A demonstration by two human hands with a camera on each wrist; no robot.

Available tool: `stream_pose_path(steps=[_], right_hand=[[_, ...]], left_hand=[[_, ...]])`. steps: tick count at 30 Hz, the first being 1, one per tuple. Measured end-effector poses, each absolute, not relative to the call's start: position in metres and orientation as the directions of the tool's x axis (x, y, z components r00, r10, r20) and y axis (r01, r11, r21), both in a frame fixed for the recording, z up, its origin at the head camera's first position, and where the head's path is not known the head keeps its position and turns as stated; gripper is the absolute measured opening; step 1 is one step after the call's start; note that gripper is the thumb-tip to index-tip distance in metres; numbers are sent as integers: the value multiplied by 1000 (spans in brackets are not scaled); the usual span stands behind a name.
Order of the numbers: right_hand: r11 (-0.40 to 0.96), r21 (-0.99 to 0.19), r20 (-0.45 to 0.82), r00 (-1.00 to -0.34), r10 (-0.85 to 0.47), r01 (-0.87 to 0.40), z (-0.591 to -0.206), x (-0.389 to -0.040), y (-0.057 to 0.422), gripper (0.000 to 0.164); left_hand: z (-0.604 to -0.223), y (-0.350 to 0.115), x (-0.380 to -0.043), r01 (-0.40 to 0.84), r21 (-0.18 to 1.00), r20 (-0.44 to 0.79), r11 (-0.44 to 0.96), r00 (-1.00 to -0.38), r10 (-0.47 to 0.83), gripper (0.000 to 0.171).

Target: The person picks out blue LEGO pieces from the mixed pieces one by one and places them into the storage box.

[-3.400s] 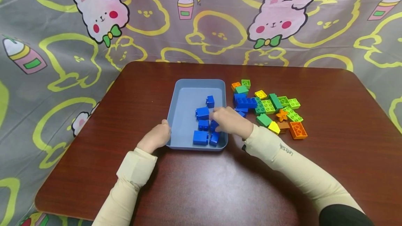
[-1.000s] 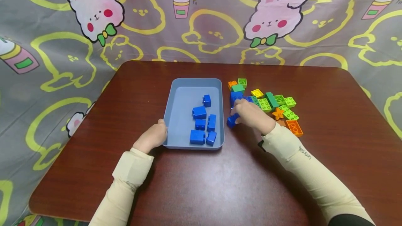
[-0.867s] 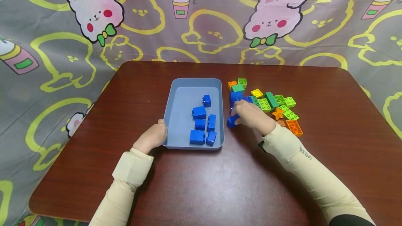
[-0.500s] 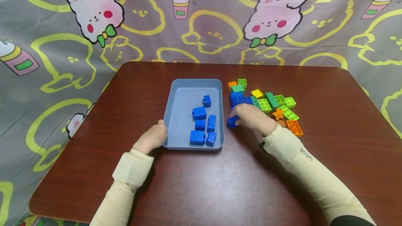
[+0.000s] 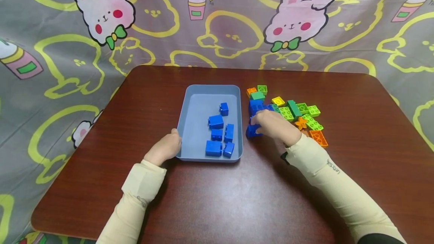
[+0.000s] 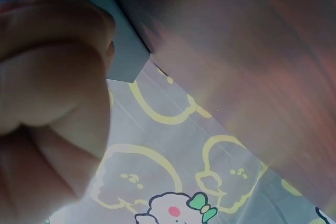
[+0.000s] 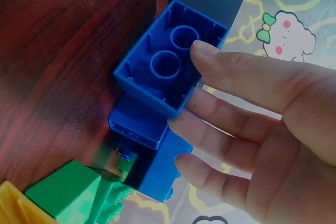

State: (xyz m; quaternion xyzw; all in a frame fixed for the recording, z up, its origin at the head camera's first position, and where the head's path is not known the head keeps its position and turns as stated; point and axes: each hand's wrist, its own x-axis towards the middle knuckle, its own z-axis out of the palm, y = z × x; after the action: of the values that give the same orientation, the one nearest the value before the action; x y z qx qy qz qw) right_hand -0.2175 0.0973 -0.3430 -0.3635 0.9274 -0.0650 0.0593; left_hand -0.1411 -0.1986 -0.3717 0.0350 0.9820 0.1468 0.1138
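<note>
Right wrist view first: how does the right hand stand?

It pinches a blue brick, thumb over the edge of its hollow side, fingers behind.

And where is that brick?

Just outside the right wall of the tray. I can't tell whether it touches the tabletop.

What about the left hand?

It grips the tray's left side near the front corner, fingers curled.

What lies inside?

Six blue bricks, mostly in the right half, one sitting farther back.

Beyond the right hand?

More blue bricks close by, then green bricks, a yellow brick, an orange flower piece and an orange brick, scattered rightward.

And at the back?

A grey cloth printed with rabbits and drink cups, behind the tabletop's far edge.
</note>
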Motion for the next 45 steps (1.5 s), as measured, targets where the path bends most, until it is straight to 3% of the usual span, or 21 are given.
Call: stream_pose_path(steps=[12,19,29,45], right_hand=[[753,-137,20,-762,-648,-644,-319,-216,94,16],[769,-180,49,-786,-616,-614,-306,-219,82,14],[750,-161,92,-767,-635,-641,-296,-225,57,11],[799,-161,14,-811,-585,-579,-300,-239,26,21]], left_hand=[[-371,-201,-143,26,286,-234,958,-967,97,30],[-370,-201,-143,6,290,-268,957,-960,87,36],[-372,-202,-143,39,283,-232,958,-967,108,33],[-371,-201,-142,9,296,-251,955,-964,86,34]])
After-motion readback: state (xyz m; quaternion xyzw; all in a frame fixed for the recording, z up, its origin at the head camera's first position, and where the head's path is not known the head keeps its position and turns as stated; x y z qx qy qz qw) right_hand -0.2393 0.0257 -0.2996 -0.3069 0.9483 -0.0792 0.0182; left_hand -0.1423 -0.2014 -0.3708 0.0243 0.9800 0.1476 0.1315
